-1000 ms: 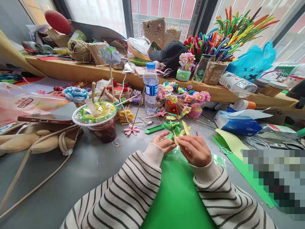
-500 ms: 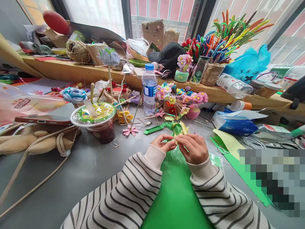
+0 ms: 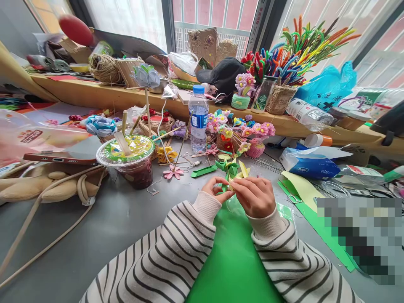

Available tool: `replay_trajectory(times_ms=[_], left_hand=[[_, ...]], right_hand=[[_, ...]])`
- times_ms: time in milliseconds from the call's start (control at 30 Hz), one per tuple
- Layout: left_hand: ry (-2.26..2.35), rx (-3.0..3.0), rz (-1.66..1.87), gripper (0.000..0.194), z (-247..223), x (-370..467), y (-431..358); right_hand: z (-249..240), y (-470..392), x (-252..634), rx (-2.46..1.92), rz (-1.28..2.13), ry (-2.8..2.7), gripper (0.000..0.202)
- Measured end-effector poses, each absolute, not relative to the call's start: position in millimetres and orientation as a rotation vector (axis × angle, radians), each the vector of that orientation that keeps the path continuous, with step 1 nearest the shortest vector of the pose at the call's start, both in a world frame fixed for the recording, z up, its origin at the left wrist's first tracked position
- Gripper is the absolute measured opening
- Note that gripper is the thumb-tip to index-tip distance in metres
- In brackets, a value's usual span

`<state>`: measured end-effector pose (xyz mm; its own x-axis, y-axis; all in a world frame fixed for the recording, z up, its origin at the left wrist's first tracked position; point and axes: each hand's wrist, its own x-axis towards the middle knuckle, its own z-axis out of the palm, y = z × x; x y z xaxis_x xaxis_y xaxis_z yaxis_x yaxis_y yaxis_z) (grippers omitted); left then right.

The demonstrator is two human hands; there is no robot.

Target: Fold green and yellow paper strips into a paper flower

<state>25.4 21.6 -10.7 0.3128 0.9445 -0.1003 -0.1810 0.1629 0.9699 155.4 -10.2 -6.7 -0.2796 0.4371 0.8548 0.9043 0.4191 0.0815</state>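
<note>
My left hand [image 3: 217, 190] and my right hand [image 3: 256, 197] meet in front of my chest, fingertips pinched together. Between them is a small pale yellow paper piece [image 3: 231, 183], mostly covered by the fingers. Just beyond my fingertips lie green folded paper pieces [image 3: 232, 168] and pale yellow folded strips [image 3: 243, 169]. A long green folded strip [image 3: 204, 171] rests to their left. Beneath my forearms a glossy green sheet [image 3: 235, 256] spreads toward me.
A lidded drink cup [image 3: 134, 168] and a pink paper flower [image 3: 173, 172] stand and lie left. A water bottle [image 3: 198, 120] rises behind. Scissors [image 3: 295, 198] lie on green paper [image 3: 318, 231] at right. Crochet flowers [image 3: 259, 130] and a crowded wooden shelf [image 3: 176, 101] fill the back.
The fingers of both hands have shifted slightly around the small paper piece, and more green paper shows above my left fingertips. The surroundings look the same apart from a slight camera shift.
</note>
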Motion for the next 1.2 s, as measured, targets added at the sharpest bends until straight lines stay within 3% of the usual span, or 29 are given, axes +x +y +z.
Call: replay_trajectory(times_ms=[533,900,1200], left_hand=[[0.993,1.146,1.071,0.024,-15.3,29.5,22.2],[1.019,1.122,1.067,0.022,-13.8,27.8,21.8],[1.047,1.154,1.073,0.022,-20.6,28.8,24.6]], right_hand=[[0.1,-9.8,146.6,-1.121,-0.97,-1.995,0.02],[-1.9,-4.7,148.3,-1.136,-0.796,-1.979,0.012],[-5.2,-5.4,145.3,-1.137,-0.927,-2.036,0.014]])
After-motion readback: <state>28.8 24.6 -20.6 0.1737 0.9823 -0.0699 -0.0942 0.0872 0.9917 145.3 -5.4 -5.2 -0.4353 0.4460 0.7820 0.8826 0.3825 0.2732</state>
